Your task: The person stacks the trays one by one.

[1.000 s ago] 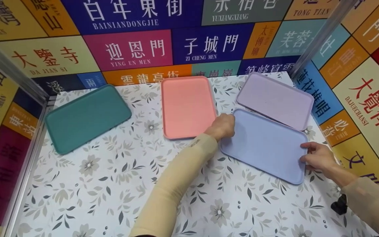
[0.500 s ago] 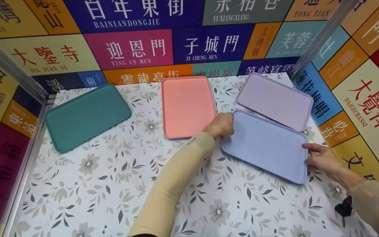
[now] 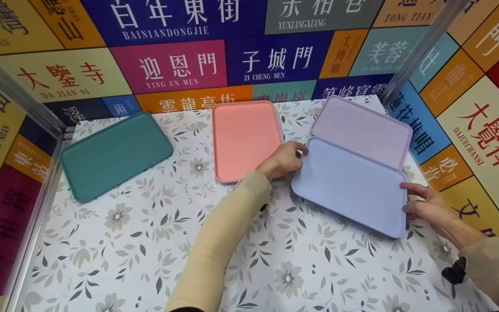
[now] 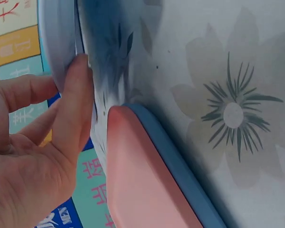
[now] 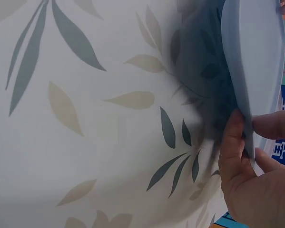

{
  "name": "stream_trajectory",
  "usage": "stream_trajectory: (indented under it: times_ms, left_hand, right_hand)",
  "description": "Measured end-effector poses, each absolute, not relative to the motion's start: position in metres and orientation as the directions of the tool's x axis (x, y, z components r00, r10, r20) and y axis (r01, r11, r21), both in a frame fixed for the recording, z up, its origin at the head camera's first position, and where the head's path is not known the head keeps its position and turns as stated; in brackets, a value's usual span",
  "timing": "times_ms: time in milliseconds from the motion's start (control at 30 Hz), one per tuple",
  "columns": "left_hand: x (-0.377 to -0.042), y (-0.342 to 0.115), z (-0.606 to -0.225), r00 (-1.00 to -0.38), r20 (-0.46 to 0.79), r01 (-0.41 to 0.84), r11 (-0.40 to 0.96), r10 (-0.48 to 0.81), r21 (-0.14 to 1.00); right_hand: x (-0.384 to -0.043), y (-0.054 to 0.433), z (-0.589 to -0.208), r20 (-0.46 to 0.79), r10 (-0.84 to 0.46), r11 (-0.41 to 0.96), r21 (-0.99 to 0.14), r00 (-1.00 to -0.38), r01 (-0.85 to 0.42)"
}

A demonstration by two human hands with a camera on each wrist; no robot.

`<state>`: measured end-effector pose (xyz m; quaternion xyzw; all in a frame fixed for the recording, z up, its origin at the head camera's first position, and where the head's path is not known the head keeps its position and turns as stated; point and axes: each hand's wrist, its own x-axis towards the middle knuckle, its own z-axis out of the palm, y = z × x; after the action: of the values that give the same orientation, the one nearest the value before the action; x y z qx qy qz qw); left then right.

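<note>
A periwinkle-blue tray (image 3: pixel 349 186) is held between both hands at the right of the head view. My left hand (image 3: pixel 286 159) pinches its left end, with a finger underneath in the left wrist view, where the tray's rim (image 4: pixel 59 38) shows. At the opposite end, my right hand (image 3: pixel 427 208) grips the short edge between thumb and fingers. The right wrist view has a shadow on the cloth under the raised tray (image 5: pixel 261 57). Its far edge overlaps a lilac tray (image 3: pixel 362 125) lying behind it.
A pink tray (image 3: pixel 247 138) lies just left of my left hand, with a blue edge (image 4: pixel 166 156) beneath it in the left wrist view. Farther left is a green tray (image 3: pixel 117 156). Sign-covered walls (image 3: pixel 171 65) enclose the flower-patterned tabletop (image 3: pixel 145 242).
The blue tray has risen slightly and shifted away from me, covering the gap before the lilac tray. My left hand's fingers have shifted on its left end; the other trays stay put.
</note>
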<state>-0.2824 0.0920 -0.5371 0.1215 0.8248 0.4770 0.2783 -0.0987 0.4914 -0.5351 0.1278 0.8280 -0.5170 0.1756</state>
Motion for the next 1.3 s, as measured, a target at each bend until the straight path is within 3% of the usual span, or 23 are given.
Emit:
stream_trajectory:
  times_ms: [133,367,800,1100,1300]
  left_hand:
    - [-0.271,0.074,-0.511,-0.771,-0.38,-0.172,0.408,0.511,0.897]
    - [-0.276,0.062,-0.503,-0.749,-0.362,-0.23,0.294,0.555,0.927]
    - [-0.285,0.042,-0.494,-0.796,-0.298,-0.26,0.147,0.526,0.954]
    - [-0.292,0.019,-0.485,-0.809,-0.299,-0.327,0.034,0.506,0.944]
    - [-0.293,0.006,-0.485,-0.844,-0.266,-0.32,-0.038,0.466,0.947]
  right_hand:
    - [-0.103,0.492,-0.532,-0.387,0.033,0.377,-0.849,-0.922,0.37]
    - [-0.107,0.49,-0.523,-0.349,0.04,0.104,-0.931,-0.936,0.351]
    - [-0.124,0.474,-0.499,-0.32,0.051,-0.013,-0.947,-0.946,0.32]
    - [-0.138,0.456,-0.488,-0.26,0.029,-0.227,-0.942,-0.965,0.247]
    - [-0.149,0.442,-0.48,-0.247,0.087,-0.317,-0.925,-0.965,0.208]
